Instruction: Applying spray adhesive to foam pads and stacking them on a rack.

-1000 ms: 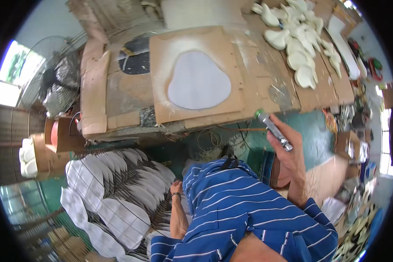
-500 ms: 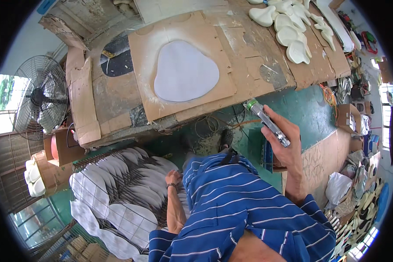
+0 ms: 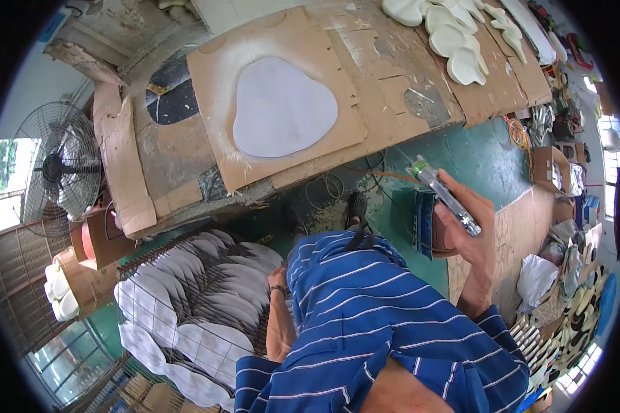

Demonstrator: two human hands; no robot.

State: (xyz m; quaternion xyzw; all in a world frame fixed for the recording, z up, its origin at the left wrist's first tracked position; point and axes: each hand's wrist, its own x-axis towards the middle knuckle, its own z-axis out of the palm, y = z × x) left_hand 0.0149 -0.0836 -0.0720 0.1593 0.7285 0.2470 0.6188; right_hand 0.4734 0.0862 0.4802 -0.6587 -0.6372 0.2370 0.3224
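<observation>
My right hand [image 3: 472, 219] is wrapped round a silver spray gun [image 3: 449, 199] with a green ring near its nozzle. The gun is held off the front edge of the workbench. On the bench, a white rounded three-lobed panel [image 3: 282, 109] lies flat on a brown cardboard sheet [image 3: 210, 76], with pale overspray around its outline. My left hand [image 3: 277, 278] hangs low at my waist, beside a wire rack [image 3: 210, 327] full of white flat panels [image 3: 145, 292]. Its fingers are partly hidden, and I cannot make out whether they hold anything.
Several cream moulded pieces [image 3: 455, 45] lie at the bench's far right. A large fan [image 3: 54, 165] stands to the left, near a cardboard box [image 3: 89, 279]. Hoses [image 3: 324, 189] trail on the green floor under the bench edge. A blue container [image 3: 426, 224] stands behind my right hand.
My right hand and the spray gun have moved right and slightly down, farther from the white panel. My left hand has shifted slightly right, closer against my body. The bench appears shifted up and left.
</observation>
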